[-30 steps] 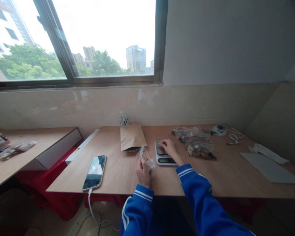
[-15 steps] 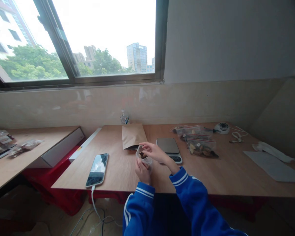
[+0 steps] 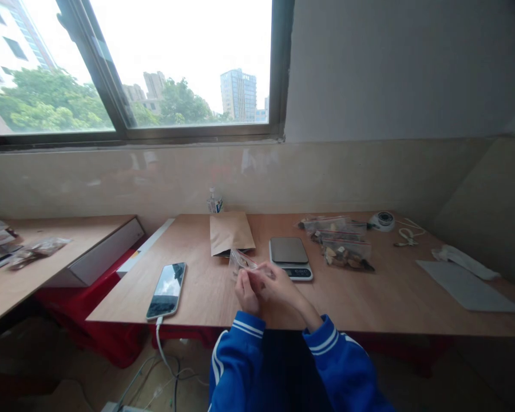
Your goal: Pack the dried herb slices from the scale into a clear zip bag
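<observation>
Low in the middle of the frame, both hands meet over the near edge of the table [image 3: 369, 297]. The left hand [image 3: 245, 293] and the right hand [image 3: 277, 286] are each closed in a pinch on a small clear plastic bag [image 3: 239, 261], which sticks up and to the left from between the fingers. Something brownish seems to sit inside the bag, though it is too small to tell what.

Just above and right of the hands lies a kitchen scale [image 3: 290, 256] with a bare grey platform. Above and left of the hands, a brown paper pouch [image 3: 230, 232] lies flat, and a small bottle [image 3: 214, 202] stands behind it against the wall. To the left, a phone [image 3: 166, 281] lies face up with a white cable [image 3: 163, 349] hanging off the table edge. Right of the scale is a pile of filled clear bags [image 3: 341, 243]. A second table [image 3: 34, 274] with more packets sits at the left edge.
</observation>
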Tool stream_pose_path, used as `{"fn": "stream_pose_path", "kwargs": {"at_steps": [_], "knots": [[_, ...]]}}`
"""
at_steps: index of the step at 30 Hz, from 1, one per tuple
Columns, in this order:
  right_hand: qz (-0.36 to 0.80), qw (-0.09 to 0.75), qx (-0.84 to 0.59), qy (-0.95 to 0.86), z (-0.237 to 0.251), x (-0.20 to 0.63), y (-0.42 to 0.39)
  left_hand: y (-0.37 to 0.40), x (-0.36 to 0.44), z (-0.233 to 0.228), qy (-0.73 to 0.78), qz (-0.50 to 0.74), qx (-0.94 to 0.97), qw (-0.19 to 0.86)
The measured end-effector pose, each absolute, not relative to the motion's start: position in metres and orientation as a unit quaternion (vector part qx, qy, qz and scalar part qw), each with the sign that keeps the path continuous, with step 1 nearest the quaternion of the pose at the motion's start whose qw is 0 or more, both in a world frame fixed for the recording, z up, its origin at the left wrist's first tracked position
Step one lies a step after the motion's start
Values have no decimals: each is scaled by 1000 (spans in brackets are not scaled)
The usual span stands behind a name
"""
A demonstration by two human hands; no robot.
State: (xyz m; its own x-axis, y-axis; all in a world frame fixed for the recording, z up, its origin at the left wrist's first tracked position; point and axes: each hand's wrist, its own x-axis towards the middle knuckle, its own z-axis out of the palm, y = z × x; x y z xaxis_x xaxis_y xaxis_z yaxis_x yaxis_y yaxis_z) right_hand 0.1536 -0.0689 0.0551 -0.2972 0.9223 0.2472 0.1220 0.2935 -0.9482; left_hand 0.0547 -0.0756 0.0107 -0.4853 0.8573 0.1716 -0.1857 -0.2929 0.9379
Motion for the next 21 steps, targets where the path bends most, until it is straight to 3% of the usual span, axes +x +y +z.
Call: {"fn": "stream_pose_path", "kwargs": {"at_steps": [6,10,14,21], "knots": [[390,505,-406,-654,54,176,-68,-68,47,11,565,732,323,202],[354,512,-421,-659,49,194,-72,-57,45,7,540,718,349,266],[340,467,-408,-707,56,208,-78,-53,45,4,508,682,388,354],[232,562,-452,-653,64,204,-86,-64,50,6,485,723,386,305]]}}
